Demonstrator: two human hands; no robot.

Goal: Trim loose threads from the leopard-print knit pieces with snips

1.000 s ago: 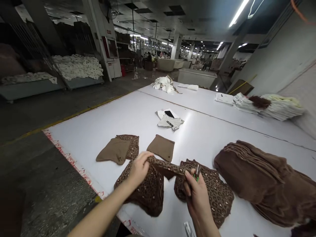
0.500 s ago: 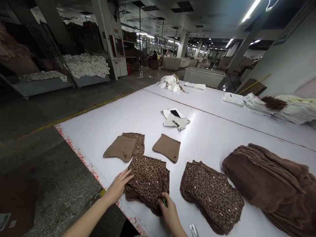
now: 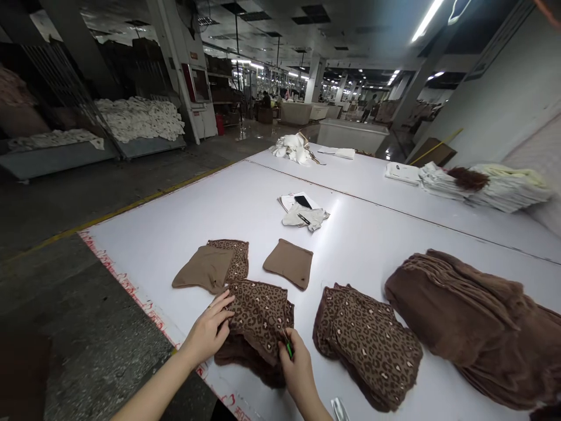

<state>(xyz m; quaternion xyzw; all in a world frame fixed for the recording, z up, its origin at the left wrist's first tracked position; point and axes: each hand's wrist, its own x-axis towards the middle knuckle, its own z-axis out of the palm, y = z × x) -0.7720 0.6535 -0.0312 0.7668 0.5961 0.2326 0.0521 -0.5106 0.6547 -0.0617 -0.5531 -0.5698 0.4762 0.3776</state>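
Both hands grip the same leopard-print piece (image 3: 258, 313): the left hand (image 3: 209, 330) lies on its left edge with fingers spread and curled over the cloth, and the right hand (image 3: 295, 365) is closed at its lower right corner, pinching the fabric together with a small green-handled tool (image 3: 288, 349) between the fingers. That piece sits on top of a low stack of like pieces near the front edge of the white bench (image 3: 219, 199). Just right of it lies a second leopard-print stack (image 3: 368, 342), squared and untouched by either hand, and beyond that a large heap of dark brown fabric (image 3: 473, 327). Behind the hands lie a plain tan piece (image 3: 289, 263) alone and another tan piece overlapping a leopard one (image 3: 210, 266). By this layout, only a few pieces seem set aside and most of the work looks left, though which stack is finished cannot be told.
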